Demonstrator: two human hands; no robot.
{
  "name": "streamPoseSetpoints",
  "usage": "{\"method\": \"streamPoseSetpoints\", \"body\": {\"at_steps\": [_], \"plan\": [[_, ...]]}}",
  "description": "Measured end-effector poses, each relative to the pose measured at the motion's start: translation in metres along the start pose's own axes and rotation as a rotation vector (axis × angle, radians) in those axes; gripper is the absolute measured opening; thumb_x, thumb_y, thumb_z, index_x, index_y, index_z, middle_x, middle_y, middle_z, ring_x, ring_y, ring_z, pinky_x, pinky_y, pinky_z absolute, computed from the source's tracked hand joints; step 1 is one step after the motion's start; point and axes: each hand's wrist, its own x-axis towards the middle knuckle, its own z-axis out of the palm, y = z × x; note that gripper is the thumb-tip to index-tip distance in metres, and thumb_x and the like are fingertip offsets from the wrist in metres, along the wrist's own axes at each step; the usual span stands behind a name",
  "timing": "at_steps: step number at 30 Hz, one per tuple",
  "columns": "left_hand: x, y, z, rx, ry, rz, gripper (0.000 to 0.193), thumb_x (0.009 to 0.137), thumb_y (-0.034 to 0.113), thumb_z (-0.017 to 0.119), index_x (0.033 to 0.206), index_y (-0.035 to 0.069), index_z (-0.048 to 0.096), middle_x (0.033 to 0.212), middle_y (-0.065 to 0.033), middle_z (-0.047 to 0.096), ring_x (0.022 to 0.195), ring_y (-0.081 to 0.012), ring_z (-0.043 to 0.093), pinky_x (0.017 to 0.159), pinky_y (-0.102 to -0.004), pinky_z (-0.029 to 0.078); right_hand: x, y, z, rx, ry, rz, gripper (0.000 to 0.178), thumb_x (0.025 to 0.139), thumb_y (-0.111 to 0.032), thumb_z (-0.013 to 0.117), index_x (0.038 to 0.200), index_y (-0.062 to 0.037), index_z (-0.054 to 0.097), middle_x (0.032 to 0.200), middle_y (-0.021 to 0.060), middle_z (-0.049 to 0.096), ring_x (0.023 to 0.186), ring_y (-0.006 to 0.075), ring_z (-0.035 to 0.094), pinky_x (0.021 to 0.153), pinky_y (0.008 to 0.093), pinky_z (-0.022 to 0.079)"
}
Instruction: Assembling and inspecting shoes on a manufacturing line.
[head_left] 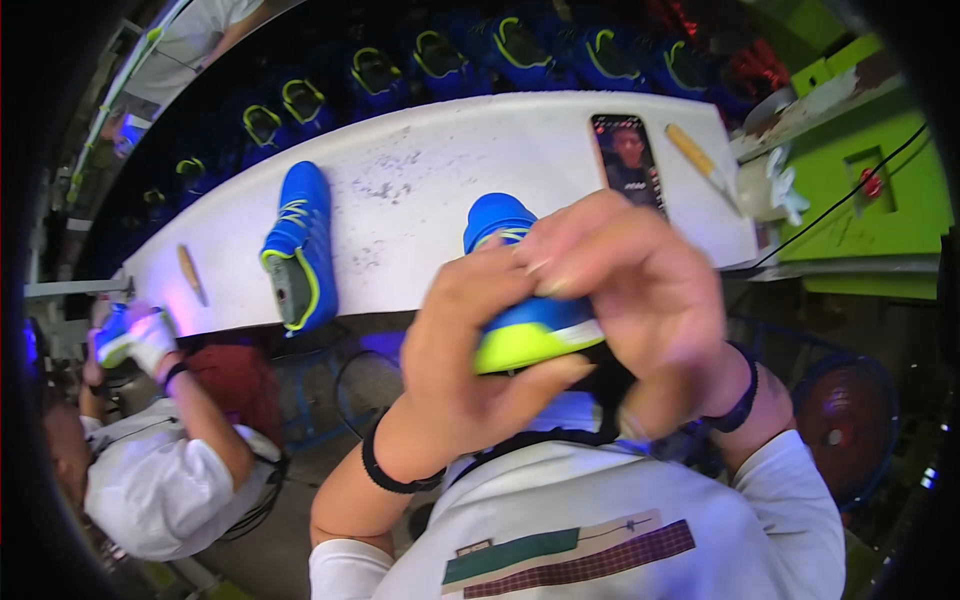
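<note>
Blue and lime, the shoe [520, 320] sits clamped in both hands above the person's lap, just short of the white bench [420, 190]; the left hand [455, 360] wraps its heel and sole, the right hand [640, 290] curls closed over its upper. By my reading the work on it is midway; a second shoe [300, 245] lies on the bench, a row of others [440, 55] beyond.

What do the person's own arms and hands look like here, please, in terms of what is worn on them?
The left hand and right hand are bare, with no gloves. Each arm carries a black band at the wrist or forearm, the right one too. Short white sleeves cover the upper arms.
</note>
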Motion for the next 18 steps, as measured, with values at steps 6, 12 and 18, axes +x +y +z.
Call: {"method": "streamPoseSetpoints", "body": {"at_steps": [6, 12, 18], "plan": [[-0.046, 0.002, -0.035, -0.238, -0.017, -0.323, 0.065, 0.078, 0.043, 0.086, 0.113, 0.004, 0.047, 0.126, -0.024, 0.061, 0.12, -0.0312, 0.06, 0.118, -0.0594, 0.025, -0.042, 0.051, -0.027, -0.722, -0.101, 0.044, 0.048, 0.059, -0.018, 0.092, 0.088, -0.0059, 0.056, 0.091, 0.01, 0.055, 0.084, 0.0304, 0.056, 0.073, 0.0396, 0.048], [-0.047, 0.017, -0.025, -0.085, -0.06, -0.294, 0.069, 0.077, 0.052, 0.084, 0.112, 0.005, 0.048, 0.122, -0.0242, 0.064, 0.123, -0.0319, 0.059, 0.118, -0.06, 0.025, -0.05, 0.041, -0.014, -0.57, -0.143, -0.161, 0.043, 0.06, -0.01, 0.088, 0.083, -0.0067, 0.052, 0.085, 0.0101, 0.051, 0.077, 0.0303, 0.055, 0.068, 0.0405, 0.046], [-0.045, 0.008, -0.027, -0.101, -0.102, -0.133, 0.065, 0.07, 0.036, 0.093, 0.107, 0.002, 0.053, 0.111, -0.0229, 0.069, 0.117, -0.0374, 0.063, 0.114, -0.0646, 0.032, -0.051, 0.048, -0.02, -0.57, -0.151, -0.297, 0.044, 0.059, -0.014, 0.088, 0.083, -0.0073, 0.052, 0.082, 0.0084, 0.05, 0.076, 0.0288, 0.056, 0.066, 0.0374, 0.046]]}}
